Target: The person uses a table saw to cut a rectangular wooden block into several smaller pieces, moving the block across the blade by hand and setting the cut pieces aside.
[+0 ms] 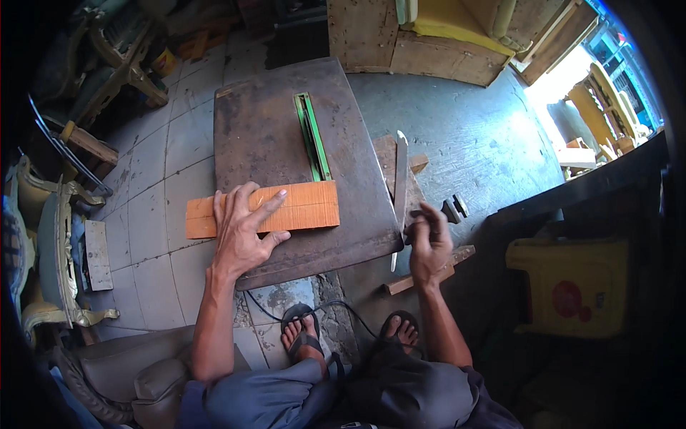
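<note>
An orange wooden board (307, 205) lies across the near part of a dark table-saw top (271, 121), just below the green blade slot (312, 136). My left hand (243, 229) presses flat on the board's left half, fingers spread. My right hand (426, 236) is at the table's right edge, fingers curled around a small dark object beside a long pale strip (400, 182) that runs along that edge. What the small object is cannot be made out.
Wood offcuts (414, 279) lie on the grey floor right of the table. A yellow plastic container (572, 286) stands at the right. Carved chair frames (64, 236) crowd the left. Plywood crates (400, 43) sit behind the table. A black cable (343, 309) runs near my sandalled feet.
</note>
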The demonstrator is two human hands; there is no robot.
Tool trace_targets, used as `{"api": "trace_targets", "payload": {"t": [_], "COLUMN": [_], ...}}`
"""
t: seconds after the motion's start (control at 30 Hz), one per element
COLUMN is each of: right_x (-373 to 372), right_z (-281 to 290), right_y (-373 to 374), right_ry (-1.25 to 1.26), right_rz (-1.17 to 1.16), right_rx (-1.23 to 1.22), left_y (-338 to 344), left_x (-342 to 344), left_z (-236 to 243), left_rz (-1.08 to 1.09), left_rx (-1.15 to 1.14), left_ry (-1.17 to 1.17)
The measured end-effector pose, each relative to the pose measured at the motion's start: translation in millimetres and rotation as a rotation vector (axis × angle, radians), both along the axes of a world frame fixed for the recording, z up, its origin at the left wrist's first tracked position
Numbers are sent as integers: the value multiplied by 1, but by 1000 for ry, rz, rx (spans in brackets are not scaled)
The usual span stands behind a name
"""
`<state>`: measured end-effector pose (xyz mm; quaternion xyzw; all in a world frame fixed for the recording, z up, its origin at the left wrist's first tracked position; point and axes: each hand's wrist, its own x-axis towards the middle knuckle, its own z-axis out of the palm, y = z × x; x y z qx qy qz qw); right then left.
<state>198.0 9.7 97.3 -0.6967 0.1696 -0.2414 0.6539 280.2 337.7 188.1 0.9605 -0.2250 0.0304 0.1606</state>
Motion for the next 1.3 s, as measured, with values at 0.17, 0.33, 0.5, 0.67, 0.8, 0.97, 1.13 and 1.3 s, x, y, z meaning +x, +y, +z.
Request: {"api": "trace_targets", "payload": {"t": [0.17, 0.33, 0.5, 0.67, 0.8, 0.97, 1.13, 1.3], "right_x": [-30, -29, -24, -42, -68, -43, -19, -9], "right_z": [-47, -85, -104, -64, -18, 68, 83, 43], "right_y": [-35, -8, -13, -58, -60, -34, -23, -7], "right_ry": [492, 517, 526, 702, 231, -55, -41, -12], "right_rz": [46, 137, 109, 115, 119, 104, 167, 40], "right_rx": [-593, -705, -753, -541, 154, 333, 616, 880], "left_y": [2, -3, -5, -8, -24, -46, -51, -52], "left_x": [-29, -36, -56, -61, -64, -71, -73, -72], "left_z": [1, 5, 0, 1, 1, -5, -8, -11], "left_rz": [-23, -49, -20, 1, -27, -100, -105, -113], "left_rx": [3, -58, -52, -52, -72, -67, -46, -34], "left_ry": [23, 71, 23, 31, 42, 28, 22, -32]}}
